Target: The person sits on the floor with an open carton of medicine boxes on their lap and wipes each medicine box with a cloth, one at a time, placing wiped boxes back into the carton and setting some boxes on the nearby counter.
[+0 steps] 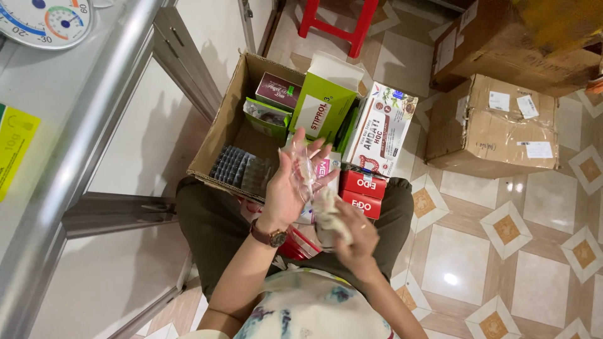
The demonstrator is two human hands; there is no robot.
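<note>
- The left hand (290,182), a watch on its wrist, is raised palm up with fingers spread, a clear plastic wrapper (306,168) pinched against them.
- The right hand (353,237) is clenched around a crumpled pale wad (328,212) just below.
- What the wad is made of is hard to tell; motion blurs it.
- Behind the hands an open cardboard box (221,125) holds a green carton (323,100) and red cartons (362,191); sealed brown boxes (496,125) sit on the tiled floor.
</note>
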